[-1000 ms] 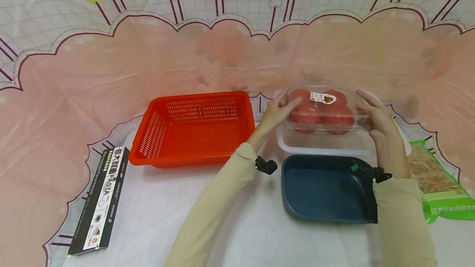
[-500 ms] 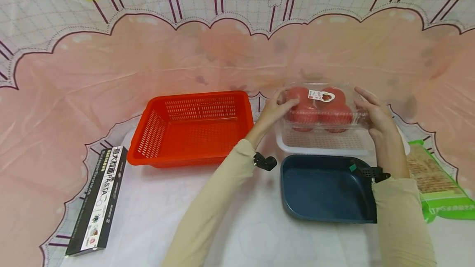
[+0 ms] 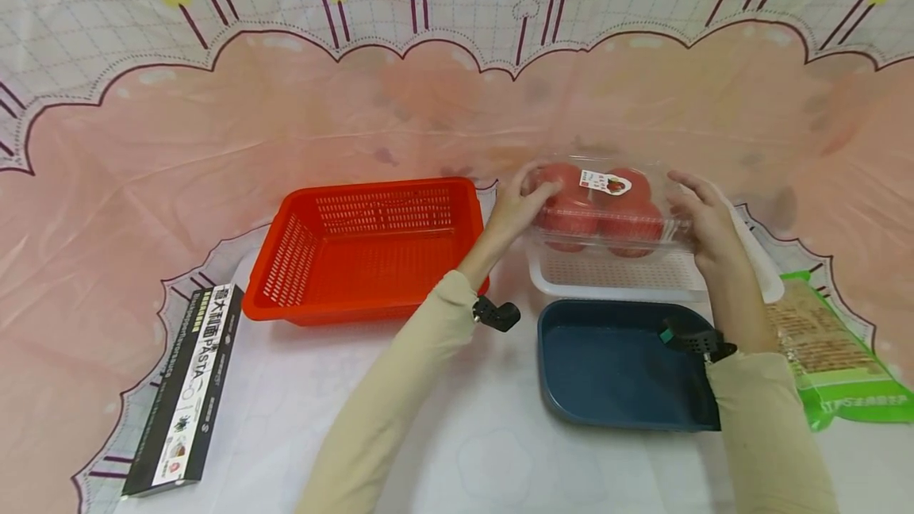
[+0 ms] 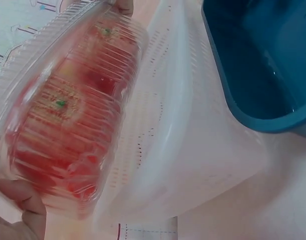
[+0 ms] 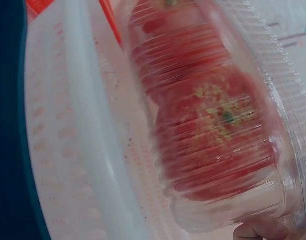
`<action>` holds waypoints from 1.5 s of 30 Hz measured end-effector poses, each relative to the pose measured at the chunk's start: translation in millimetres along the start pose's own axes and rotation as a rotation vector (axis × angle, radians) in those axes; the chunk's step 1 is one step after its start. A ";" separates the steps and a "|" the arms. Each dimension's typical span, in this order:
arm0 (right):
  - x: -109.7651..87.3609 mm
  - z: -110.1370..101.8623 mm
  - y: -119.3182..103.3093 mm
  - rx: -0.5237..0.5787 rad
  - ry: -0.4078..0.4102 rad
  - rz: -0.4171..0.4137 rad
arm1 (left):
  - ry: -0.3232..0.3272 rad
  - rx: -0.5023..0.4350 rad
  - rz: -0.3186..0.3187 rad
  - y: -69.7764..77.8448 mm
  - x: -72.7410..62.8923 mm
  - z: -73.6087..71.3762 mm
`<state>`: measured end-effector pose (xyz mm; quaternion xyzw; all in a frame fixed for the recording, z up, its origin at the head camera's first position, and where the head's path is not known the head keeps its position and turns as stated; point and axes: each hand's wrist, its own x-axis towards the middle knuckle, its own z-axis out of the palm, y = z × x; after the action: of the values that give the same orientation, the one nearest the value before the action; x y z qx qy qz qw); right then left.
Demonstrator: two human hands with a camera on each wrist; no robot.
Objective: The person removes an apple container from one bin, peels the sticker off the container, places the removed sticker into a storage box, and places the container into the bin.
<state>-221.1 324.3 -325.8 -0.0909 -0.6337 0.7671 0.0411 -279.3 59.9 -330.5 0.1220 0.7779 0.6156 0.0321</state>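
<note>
A clear plastic box of tomatoes (image 3: 603,209), several red fruits under a lid with a white label, is held up between both hands over a white perforated basket (image 3: 614,284). My left hand (image 3: 517,201) grips its left end, thumb over the top edge. At the opposite end my right hand (image 3: 707,220) grips it. In the left wrist view the ribbed side of the box (image 4: 78,110) is tilted, tomatoes showing through, with left fingers (image 4: 23,205) at its corner. The right wrist view shows right fingertips (image 5: 260,230) at the box's lower end.
Left of the white basket stands a red plastic basket (image 3: 378,316). A dark blue tray (image 3: 621,371) sits in front of the white one. A black pasta box (image 3: 186,395) lies at far left; a green-edged packet (image 3: 835,347) lies at right.
Both hands have carried the tomato box a little to the left and slightly up, exposing more of the white basket's right end. The baskets, tray and packages stay in place.
</note>
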 end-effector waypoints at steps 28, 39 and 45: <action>-26.5 81.7 9.8 -0.221 0.050 -0.083 | 0.171 -0.070 0.155 1.4 -38.9 -67.1; -43.0 94.8 17.4 -0.322 -0.012 -0.108 | 0.170 -0.020 0.033 2.5 -63.0 -82.2; -54.0 99.2 17.9 -0.332 -0.040 -0.091 | 0.164 -0.011 -0.002 2.9 -79.7 -87.6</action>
<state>-186.2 215.6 -320.7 -0.0525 -0.7559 0.6509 0.0477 -219.2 -41.0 -314.7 0.0704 0.7744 0.6280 -0.0304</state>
